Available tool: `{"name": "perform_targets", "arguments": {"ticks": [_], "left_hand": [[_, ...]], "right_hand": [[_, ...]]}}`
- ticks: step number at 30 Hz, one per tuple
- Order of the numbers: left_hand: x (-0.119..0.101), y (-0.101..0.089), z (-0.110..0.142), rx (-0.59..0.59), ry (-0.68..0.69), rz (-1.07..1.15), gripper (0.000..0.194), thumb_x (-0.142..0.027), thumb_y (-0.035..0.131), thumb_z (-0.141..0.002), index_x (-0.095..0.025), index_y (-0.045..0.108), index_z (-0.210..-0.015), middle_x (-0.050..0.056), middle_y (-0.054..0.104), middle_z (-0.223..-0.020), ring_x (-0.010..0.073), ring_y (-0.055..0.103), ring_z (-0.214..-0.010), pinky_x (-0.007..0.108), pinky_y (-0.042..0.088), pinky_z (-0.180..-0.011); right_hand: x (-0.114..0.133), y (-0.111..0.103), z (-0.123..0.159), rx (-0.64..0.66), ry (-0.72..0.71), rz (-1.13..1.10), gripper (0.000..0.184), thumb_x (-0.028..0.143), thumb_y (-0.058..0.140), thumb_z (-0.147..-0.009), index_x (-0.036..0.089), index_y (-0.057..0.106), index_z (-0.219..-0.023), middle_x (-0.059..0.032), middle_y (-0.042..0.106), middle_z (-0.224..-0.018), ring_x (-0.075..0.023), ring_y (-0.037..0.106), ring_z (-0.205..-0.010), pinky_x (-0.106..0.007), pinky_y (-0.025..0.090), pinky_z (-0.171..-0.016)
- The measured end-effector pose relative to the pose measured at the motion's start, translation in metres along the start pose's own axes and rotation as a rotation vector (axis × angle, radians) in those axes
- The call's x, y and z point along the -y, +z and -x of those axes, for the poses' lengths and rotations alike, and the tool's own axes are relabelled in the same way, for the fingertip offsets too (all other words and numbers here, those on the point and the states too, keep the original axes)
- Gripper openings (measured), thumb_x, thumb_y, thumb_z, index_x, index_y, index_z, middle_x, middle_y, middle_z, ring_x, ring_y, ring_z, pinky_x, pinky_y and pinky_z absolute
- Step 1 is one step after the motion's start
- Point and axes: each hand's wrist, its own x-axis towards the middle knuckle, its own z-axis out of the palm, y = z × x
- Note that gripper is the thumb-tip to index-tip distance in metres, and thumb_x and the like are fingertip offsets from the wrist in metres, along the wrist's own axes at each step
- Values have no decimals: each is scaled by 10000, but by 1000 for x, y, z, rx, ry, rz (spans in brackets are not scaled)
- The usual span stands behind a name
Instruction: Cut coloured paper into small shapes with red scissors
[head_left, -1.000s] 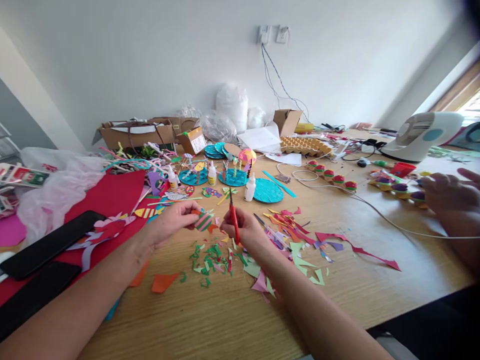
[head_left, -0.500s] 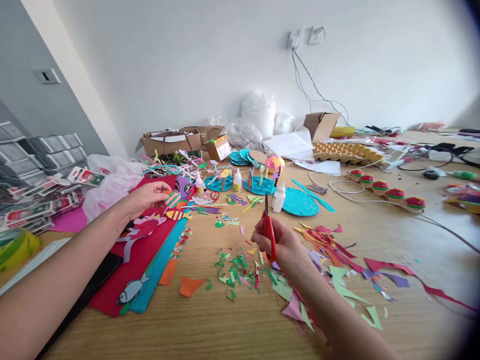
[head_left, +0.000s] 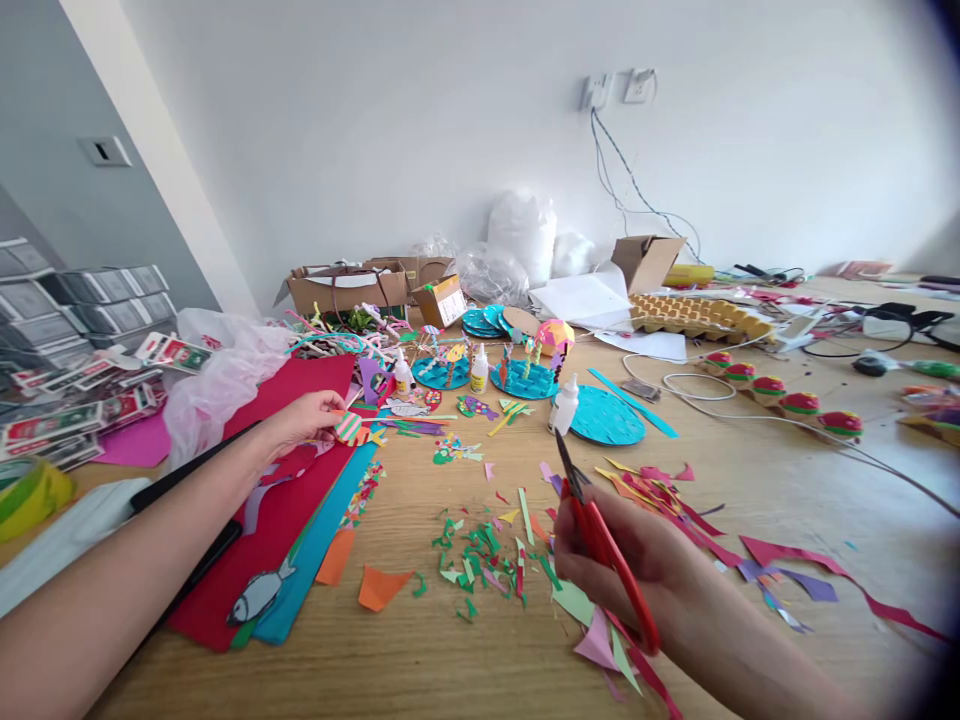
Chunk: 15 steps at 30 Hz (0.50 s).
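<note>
My left hand (head_left: 300, 417) reaches out to the left and pinches a small striped paper cutout (head_left: 349, 428) over the edge of a red paper sheet (head_left: 289, 440). My right hand (head_left: 637, 565) is closed round red-handled scissors (head_left: 600, 535), blades together and pointing up and away, low over the wooden table (head_left: 450, 650). Green and coloured paper snippets (head_left: 472, 550) lie between my two hands.
Glue bottles (head_left: 564, 405), teal discs (head_left: 604, 418) with small paper figures, cardboard boxes (head_left: 352, 285), an egg tray (head_left: 697, 315) and cables crowd the far half of the table. Long paper offcuts (head_left: 787, 570) lie at right. Card packs (head_left: 67, 420) and drawers stand at left.
The view swung left. My left hand carried the striped cutout out to the left over the red sheet. My right hand with the scissors drew back toward me and lower.
</note>
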Motion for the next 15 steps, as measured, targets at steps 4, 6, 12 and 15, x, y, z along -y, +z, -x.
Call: {"name": "perform_targets", "arguments": {"ticks": [4,6,12,15], "left_hand": [[0,6,-2,-9,3,4,270,-316,722,-540,-173,537,-676,-35,616,-548,122,592,-485,203,424,-466],[1,6,-6,-13,9,3,274,-307,726,-540,-169,531,-674,-37,613,-551,113,587,-481,208,442,-485],[8,10,-13,-23,15,-64,253,-321,711,-626,-163,533,-711,-37,607,-573,125,603,-500,238,481,-516],[14,12,-17,-51,2,-161,180,-302,627,-770,-140,573,-825,-13,629,-678,127,610,-569,268,505,-562]], "right_hand": [[-4,-3,6,-31,12,12,139,322,603,-687,219,518,-648,3,525,-596,-140,466,-528,-244,383,-469],[-6,-4,7,-49,0,19,146,323,604,-685,218,514,-638,0,519,-597,-146,471,-541,-249,392,-479],[-8,-8,6,-73,-27,23,162,326,617,-691,215,516,-629,10,494,-574,-131,438,-503,-237,370,-448],[-13,-11,6,-74,-22,28,159,339,617,-700,210,533,-660,-3,520,-605,-134,461,-522,-236,381,-459]]}}
